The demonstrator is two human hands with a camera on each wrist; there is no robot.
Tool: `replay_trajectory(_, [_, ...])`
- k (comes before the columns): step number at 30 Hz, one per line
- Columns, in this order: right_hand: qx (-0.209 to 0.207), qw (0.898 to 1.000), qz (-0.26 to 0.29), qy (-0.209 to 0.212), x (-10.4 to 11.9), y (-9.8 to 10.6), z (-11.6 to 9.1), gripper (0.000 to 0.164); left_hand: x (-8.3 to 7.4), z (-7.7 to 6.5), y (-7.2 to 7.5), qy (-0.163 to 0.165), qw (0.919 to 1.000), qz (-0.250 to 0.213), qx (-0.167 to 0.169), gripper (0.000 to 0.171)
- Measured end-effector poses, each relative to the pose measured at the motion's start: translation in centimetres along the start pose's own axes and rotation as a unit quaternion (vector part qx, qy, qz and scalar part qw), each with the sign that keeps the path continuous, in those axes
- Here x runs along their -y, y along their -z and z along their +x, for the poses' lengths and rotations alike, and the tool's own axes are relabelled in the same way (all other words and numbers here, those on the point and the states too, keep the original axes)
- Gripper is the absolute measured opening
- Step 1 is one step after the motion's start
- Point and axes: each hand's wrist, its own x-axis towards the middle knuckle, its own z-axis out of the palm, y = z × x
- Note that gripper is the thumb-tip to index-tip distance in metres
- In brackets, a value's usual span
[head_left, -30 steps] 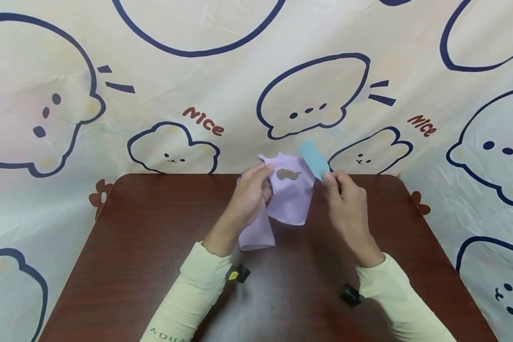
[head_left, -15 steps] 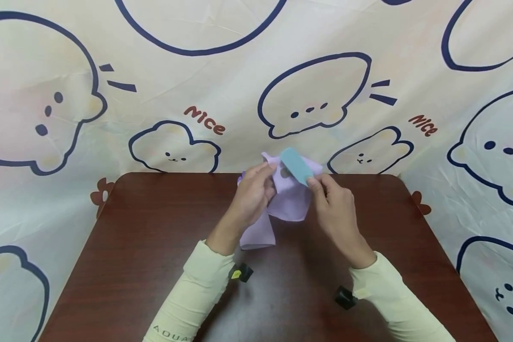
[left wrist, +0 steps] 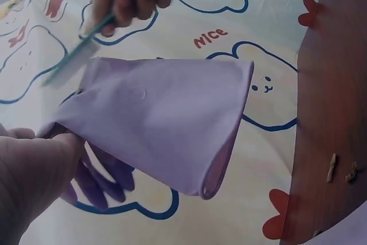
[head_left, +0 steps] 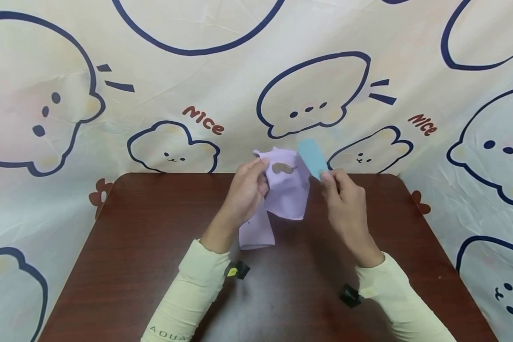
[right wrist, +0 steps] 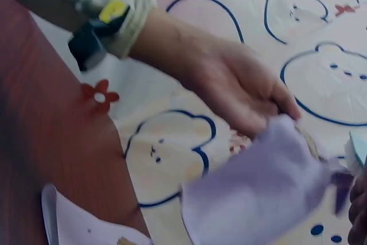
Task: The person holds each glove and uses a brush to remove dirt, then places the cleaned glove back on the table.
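Note:
My left hand (head_left: 250, 190) pinches a lavender rubber glove (head_left: 288, 192) near its upper left edge, raised at the table's back edge. A brown smear (head_left: 283, 168) marks the side that faces me. In the left wrist view, darker purple glove fingers (left wrist: 106, 182) dangle below my left hand. My right hand (head_left: 346, 209) grips a light blue brush (head_left: 313, 159) by its lower end; pale bristles (left wrist: 80, 55) show in the left wrist view. The brush head stands upright and tilted, just right of the smear.
A second lavender glove (head_left: 256, 233) lies below my left wrist on the dark wooden table (head_left: 154, 228). Small brown bits (left wrist: 331, 167) show on the wood in the left wrist view. A printed cloth (head_left: 239, 85) hangs right behind the table.
My right hand swept the brush left across the brown smear, then back to the right. The raised glove has shifted slightly left with my left hand.

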Motion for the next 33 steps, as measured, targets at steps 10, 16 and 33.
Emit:
replay_trajectory(10, [0.02,0.999,-0.03,0.037,1.0,-1.8,-0.8,0.029,0.2,-0.3,-0.5,-0.003,0.9987,0.038,0.033,0.048])
replay_trajectory(16, [0.005,0.999,-0.041,0.022,0.3,-1.3,-0.5,0.031,-0.1,-0.4,-0.3,0.003,0.999,0.041,0.021,0.048])
replay_trajectory(33, [0.012,1.0,0.013,0.022,1.3,-0.9,-0.6,0.028,0.3,0.0,-0.8,0.007,0.9996,0.018,0.022,0.046])
